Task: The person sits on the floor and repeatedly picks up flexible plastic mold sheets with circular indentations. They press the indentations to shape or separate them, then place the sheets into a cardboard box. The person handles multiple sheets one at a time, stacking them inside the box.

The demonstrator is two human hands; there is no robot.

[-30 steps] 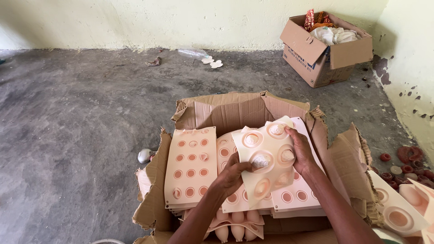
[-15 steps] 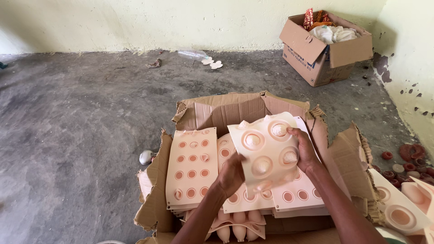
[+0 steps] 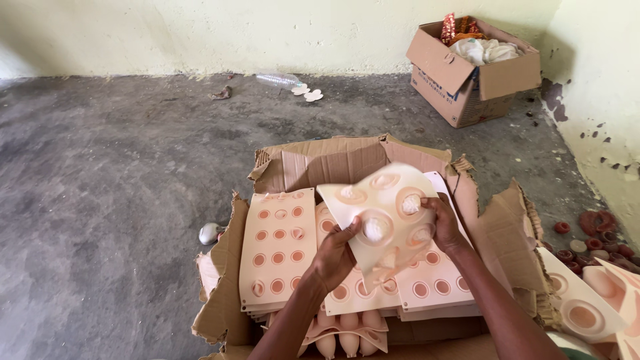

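Observation:
Both hands hold one pale peach flexible mould sheet (image 3: 385,212) with large round cups, lifted and bent above a torn cardboard box (image 3: 320,163). My left hand (image 3: 337,255) grips its lower left edge. My right hand (image 3: 441,223) grips its right edge. Under it lie flat stacks of similar sheets with small round cups, one on the left (image 3: 279,247) and one on the right (image 3: 437,283). Moulds with long rounded cups (image 3: 347,333) stick out at the box's near side.
Another open cardboard box (image 3: 470,70) filled with cloth and packets stands by the back wall. More large-cup mould sheets (image 3: 583,303) and small reddish round pieces (image 3: 593,230) lie at the right. A metal object (image 3: 209,233) sits on the concrete floor, litter (image 3: 293,85) near the wall.
The sheet in my hands has been lifted higher off the stack and folded more, its cups now bulging toward me. Both hands keep their grip.

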